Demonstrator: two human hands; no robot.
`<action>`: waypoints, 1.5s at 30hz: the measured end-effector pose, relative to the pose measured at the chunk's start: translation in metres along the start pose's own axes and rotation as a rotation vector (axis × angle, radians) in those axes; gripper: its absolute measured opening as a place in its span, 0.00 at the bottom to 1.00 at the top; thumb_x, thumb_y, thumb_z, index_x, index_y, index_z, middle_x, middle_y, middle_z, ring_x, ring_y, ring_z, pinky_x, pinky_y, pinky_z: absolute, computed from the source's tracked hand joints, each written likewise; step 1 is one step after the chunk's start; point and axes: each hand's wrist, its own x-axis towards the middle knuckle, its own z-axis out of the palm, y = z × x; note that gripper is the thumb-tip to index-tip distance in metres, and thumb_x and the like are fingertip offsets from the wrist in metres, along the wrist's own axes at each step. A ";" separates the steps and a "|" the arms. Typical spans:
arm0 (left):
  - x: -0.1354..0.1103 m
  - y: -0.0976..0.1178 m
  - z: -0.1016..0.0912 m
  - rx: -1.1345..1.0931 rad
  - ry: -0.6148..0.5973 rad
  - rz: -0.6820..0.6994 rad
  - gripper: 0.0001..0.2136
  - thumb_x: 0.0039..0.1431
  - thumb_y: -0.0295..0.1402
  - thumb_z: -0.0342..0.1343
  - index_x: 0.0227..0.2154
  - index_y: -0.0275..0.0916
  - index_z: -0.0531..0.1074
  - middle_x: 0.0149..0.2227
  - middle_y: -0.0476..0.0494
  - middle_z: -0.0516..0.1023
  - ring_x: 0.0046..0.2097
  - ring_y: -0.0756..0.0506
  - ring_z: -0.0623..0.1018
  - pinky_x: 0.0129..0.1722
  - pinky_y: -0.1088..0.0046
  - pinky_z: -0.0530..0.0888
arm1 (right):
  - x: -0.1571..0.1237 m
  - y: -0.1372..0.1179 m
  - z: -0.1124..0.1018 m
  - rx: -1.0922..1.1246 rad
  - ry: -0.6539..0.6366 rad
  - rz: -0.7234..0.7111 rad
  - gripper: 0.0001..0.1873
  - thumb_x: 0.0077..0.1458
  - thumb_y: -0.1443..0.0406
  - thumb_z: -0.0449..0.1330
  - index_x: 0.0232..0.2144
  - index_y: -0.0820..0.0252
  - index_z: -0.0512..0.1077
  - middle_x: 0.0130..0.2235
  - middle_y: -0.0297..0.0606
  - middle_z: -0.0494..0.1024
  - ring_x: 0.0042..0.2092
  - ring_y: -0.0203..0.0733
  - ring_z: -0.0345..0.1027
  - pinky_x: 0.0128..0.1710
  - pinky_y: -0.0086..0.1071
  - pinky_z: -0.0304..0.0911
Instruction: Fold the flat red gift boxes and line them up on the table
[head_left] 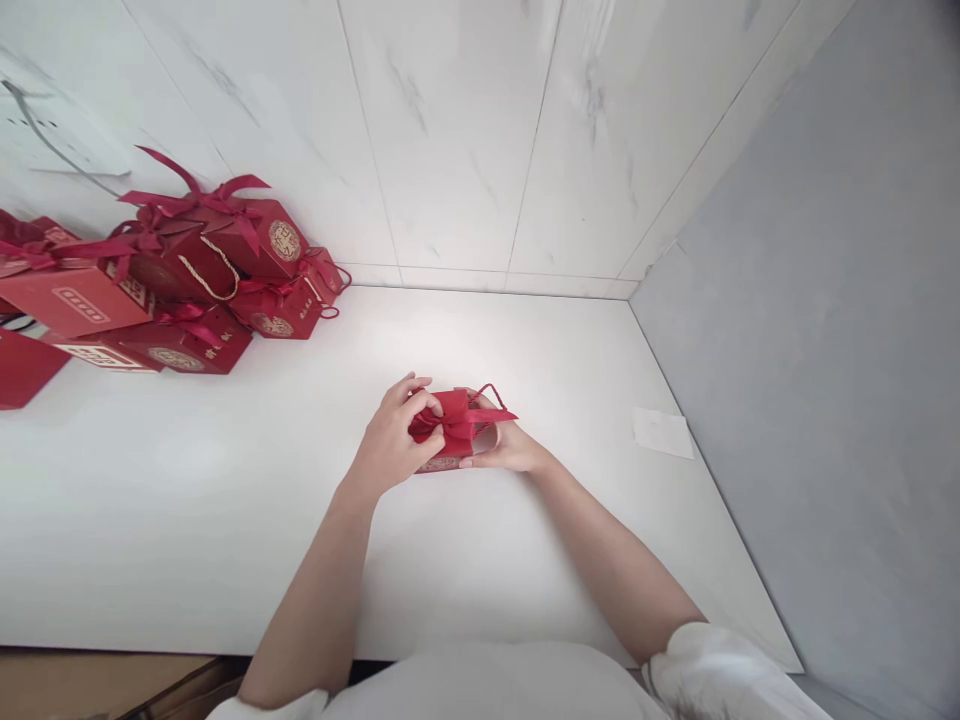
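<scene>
A small red gift box (444, 464) with a gold pattern on its near side sits on the white table (480, 570) in front of me. A red ribbon (495, 415) is tied on its top, and a thin red cord handle (491, 392) loops up behind it. My left hand (394, 435) comes in from the left, thumb and fingers closed on the ribbon's knot. On the other side, my right hand (510, 445) is curled round the box's right end, its thumb at the near edge. Its other fingers are partly hidden behind the box.
Several red gift boxes (199, 340) with ribbons and handles are piled at the back left, near a wall socket (56, 130) with a grey cable. A white paper slip (663, 432) lies near the table's right edge. Walls border the back and right.
</scene>
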 end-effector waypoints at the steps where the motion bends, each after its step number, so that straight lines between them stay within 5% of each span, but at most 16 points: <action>1: 0.000 0.001 -0.002 0.013 -0.009 -0.008 0.06 0.55 0.32 0.53 0.36 0.45 0.69 0.61 0.47 0.64 0.67 0.38 0.58 0.59 0.55 0.67 | 0.000 0.000 0.000 -0.007 -0.002 0.001 0.47 0.42 0.58 0.74 0.62 0.49 0.58 0.63 0.43 0.60 0.63 0.53 0.57 0.61 0.48 0.58; 8: -0.002 -0.008 -0.020 -0.042 -0.186 -0.001 0.09 0.60 0.37 0.51 0.41 0.47 0.71 0.62 0.48 0.62 0.68 0.41 0.56 0.60 0.59 0.67 | -0.001 0.003 -0.002 0.031 -0.020 0.005 0.50 0.42 0.58 0.74 0.63 0.49 0.56 0.65 0.43 0.57 0.66 0.53 0.52 0.63 0.46 0.56; 13: 0.000 -0.003 -0.029 0.023 -0.190 0.037 0.09 0.60 0.40 0.53 0.41 0.47 0.72 0.64 0.48 0.61 0.68 0.41 0.57 0.60 0.62 0.68 | -0.002 0.004 -0.003 0.064 -0.030 0.024 0.52 0.42 0.58 0.74 0.65 0.48 0.53 0.66 0.43 0.56 0.66 0.53 0.51 0.64 0.47 0.54; 23: 0.027 0.017 -0.040 0.236 -0.315 0.156 0.05 0.55 0.35 0.53 0.33 0.44 0.73 0.62 0.50 0.65 0.65 0.39 0.62 0.53 0.64 0.73 | 0.003 -0.015 0.000 0.089 -0.070 -0.025 0.37 0.46 0.57 0.71 0.57 0.50 0.64 0.59 0.41 0.65 0.61 0.51 0.61 0.59 0.44 0.61; 30: 0.022 0.025 -0.037 0.312 -0.263 0.151 0.05 0.53 0.34 0.53 0.33 0.44 0.72 0.60 0.49 0.67 0.54 0.40 0.73 0.47 0.64 0.74 | 0.003 -0.009 -0.001 0.095 -0.029 -0.038 0.44 0.42 0.59 0.74 0.59 0.50 0.60 0.61 0.43 0.63 0.61 0.50 0.61 0.58 0.44 0.62; 45: 0.018 0.029 -0.033 0.364 -0.248 0.098 0.04 0.53 0.36 0.52 0.32 0.44 0.67 0.54 0.49 0.71 0.51 0.41 0.74 0.37 0.66 0.72 | 0.003 -0.010 0.000 0.093 -0.055 -0.065 0.43 0.42 0.58 0.73 0.59 0.52 0.61 0.61 0.44 0.63 0.61 0.50 0.61 0.58 0.44 0.62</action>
